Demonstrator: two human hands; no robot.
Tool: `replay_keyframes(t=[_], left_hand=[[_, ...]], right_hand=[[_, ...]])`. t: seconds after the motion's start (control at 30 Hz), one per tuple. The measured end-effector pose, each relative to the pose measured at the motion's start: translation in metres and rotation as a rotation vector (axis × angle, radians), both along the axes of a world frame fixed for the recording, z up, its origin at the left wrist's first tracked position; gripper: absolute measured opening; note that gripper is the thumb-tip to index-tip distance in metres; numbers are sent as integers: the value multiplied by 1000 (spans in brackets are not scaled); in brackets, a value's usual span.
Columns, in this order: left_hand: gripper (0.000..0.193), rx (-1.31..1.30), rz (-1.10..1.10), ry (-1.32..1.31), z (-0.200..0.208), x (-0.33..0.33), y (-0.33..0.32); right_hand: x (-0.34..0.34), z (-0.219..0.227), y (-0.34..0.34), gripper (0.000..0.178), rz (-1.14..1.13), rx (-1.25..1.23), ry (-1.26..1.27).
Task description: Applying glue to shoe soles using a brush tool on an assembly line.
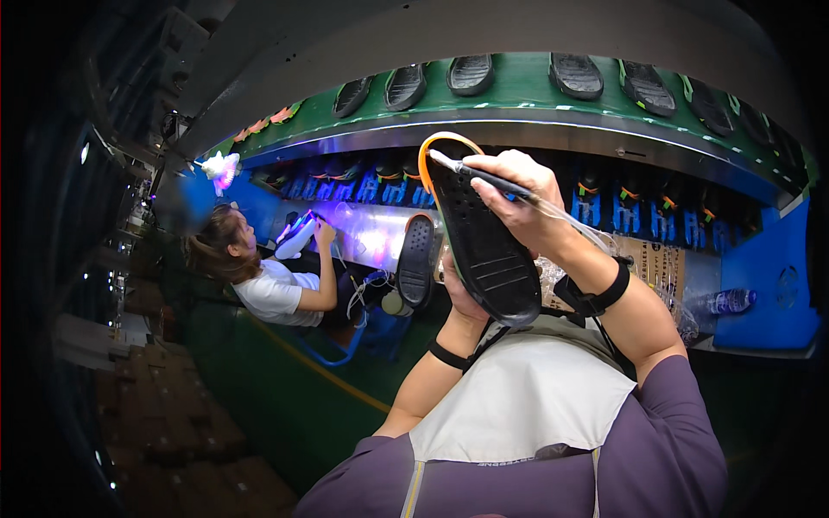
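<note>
My left hand [464,292] grips a black shoe sole [485,237] from below, near its lower end, and its fingers are partly hidden behind the sole. The sole is tilted up toward me, with small holes, ridges and an orange rim at its far end. In my right hand [524,192] is a brush [499,180] with a black handle and a pale tip, held like a pen. Its tip touches the inner side of the orange rim. From the handle a clear tube runs back along my right forearm.
A second black sole with an orange edge [415,261] stands at the bench's edge, left of my hands. Several dark soles lie on a green belt [522,76] above. Blue racks with shoes line the back. A co-worker [281,281] sits at left; a bottle [730,300] lies at right.
</note>
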State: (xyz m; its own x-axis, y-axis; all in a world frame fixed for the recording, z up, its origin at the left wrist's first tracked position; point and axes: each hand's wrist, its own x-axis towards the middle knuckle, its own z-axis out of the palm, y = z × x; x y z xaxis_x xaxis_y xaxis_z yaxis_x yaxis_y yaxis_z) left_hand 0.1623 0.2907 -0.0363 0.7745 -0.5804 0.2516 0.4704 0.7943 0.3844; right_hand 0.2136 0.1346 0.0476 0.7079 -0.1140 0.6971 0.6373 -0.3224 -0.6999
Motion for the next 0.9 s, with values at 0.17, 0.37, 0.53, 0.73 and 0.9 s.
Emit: replay_keyframes(t=[0.17,0.37,0.53,0.73,0.9], left_hand=[[69,48,198,169,-9,6,8],[73,50,156,181,-16,10,10],[71,200,245,209,-19,16,19],[77,627,513,-251,-26,27,26],[72,-71,154,202,-21,35,20]], right_hand=[[1,5,4,28,366,-314,-159],[-3,9,4,31,89,-377,-182],[-11,13,3,24,249,-253,-53],[-17,10,3,24,566,-390,-50],[-19,7,-1,32,169,-315,-65]])
